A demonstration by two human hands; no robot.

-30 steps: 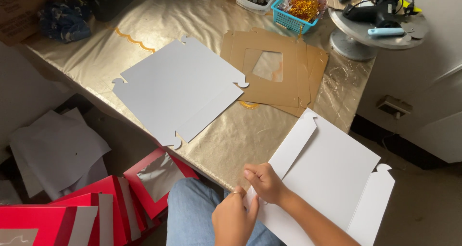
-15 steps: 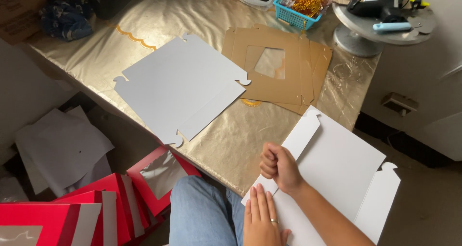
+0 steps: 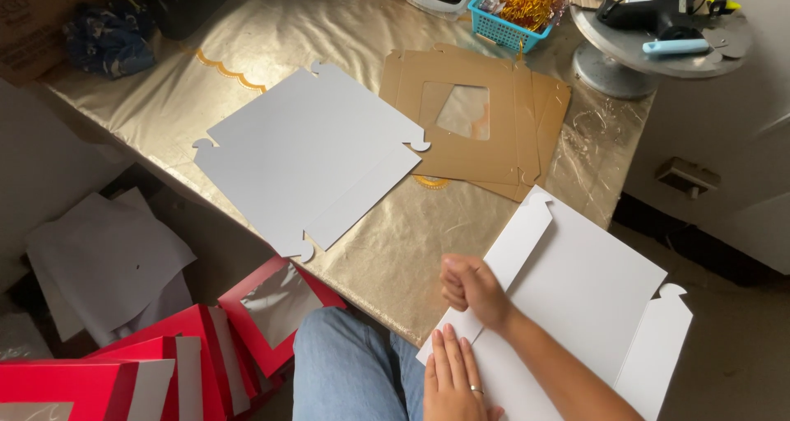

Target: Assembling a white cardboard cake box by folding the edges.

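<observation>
The right hand (image 3: 471, 291) is a closed fist pressing the white box blank (image 3: 576, 297), while the left hand (image 3: 454, 376) lies flat and open on it.

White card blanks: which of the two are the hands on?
The white blank at lower right, overhanging the table edge: the left hand presses it flat while the right hand fists on its flap. The other white blank lies untouched mid-table.

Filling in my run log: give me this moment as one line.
left hand: flat on white card blank | right hand: fisted, pressing its flap fold | second white blank, brown windowed blanks: on gold table
</observation>
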